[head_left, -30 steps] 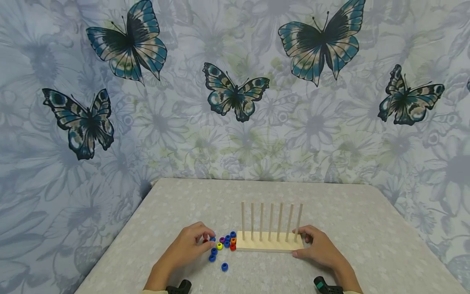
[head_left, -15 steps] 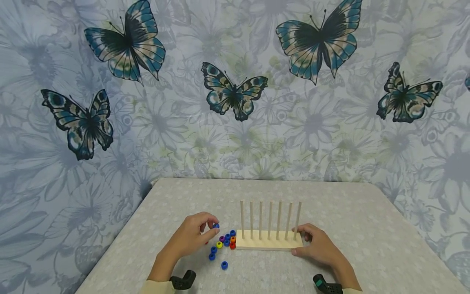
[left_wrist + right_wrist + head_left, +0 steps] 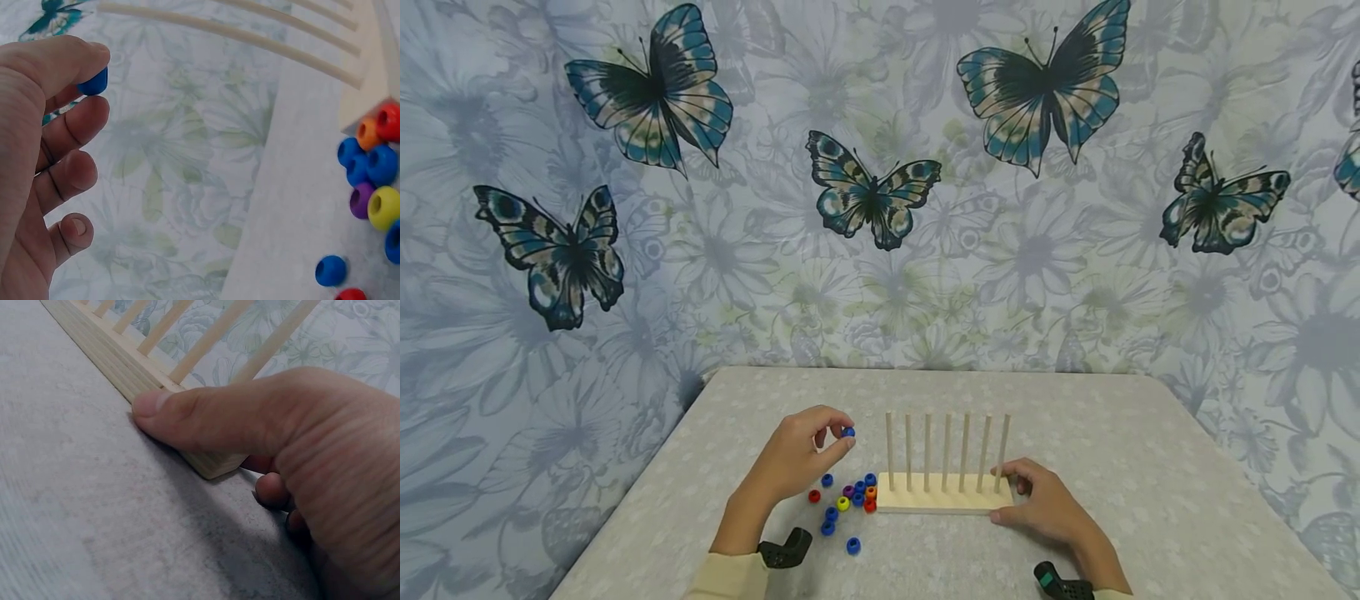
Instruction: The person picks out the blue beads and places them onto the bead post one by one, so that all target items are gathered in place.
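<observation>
wooden pegs (image 3: 945,446) stand upright; left hand (image 3: 797,454) pinches blue bead (image 3: 847,432).

tabletop (image 3: 1150,467): pale grey cloth with a faint flower print, its far edge against the backdrop. backdrop (image 3: 925,275): blue-grey fabric with large pale flowers, hanging behind and to both sides. printed butterflies in teal, black and cream: one upper left (image 3: 651,87), one lower left (image 3: 553,254), one centre (image 3: 872,196), one upper right (image 3: 1045,83), one far right (image 3: 1221,200).
</observation>
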`<state>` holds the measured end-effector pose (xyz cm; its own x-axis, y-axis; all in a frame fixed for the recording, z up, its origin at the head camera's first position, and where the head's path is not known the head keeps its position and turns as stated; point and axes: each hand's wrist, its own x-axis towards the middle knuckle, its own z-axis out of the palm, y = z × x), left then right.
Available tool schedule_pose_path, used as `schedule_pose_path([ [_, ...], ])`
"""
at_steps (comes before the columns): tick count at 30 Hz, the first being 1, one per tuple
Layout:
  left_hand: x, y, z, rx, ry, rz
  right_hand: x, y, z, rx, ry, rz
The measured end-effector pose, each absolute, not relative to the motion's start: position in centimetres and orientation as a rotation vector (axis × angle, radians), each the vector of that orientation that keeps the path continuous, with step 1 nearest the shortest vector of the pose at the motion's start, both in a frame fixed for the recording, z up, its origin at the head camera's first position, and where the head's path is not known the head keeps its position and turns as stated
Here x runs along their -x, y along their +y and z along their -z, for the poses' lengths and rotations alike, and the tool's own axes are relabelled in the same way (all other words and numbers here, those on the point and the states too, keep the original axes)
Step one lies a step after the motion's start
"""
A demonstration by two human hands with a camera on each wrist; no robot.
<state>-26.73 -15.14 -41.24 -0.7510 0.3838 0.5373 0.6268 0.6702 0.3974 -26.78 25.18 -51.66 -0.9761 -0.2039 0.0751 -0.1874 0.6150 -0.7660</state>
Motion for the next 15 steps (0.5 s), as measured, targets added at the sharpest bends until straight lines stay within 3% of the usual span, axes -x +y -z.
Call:
schedule_pose_path([
  [15, 27.3, -13.4, 39.7, 0.811, -2.317, 0.883, 26.5, 25.0, 51.5, 0.337, 2.803, 1.325],
])
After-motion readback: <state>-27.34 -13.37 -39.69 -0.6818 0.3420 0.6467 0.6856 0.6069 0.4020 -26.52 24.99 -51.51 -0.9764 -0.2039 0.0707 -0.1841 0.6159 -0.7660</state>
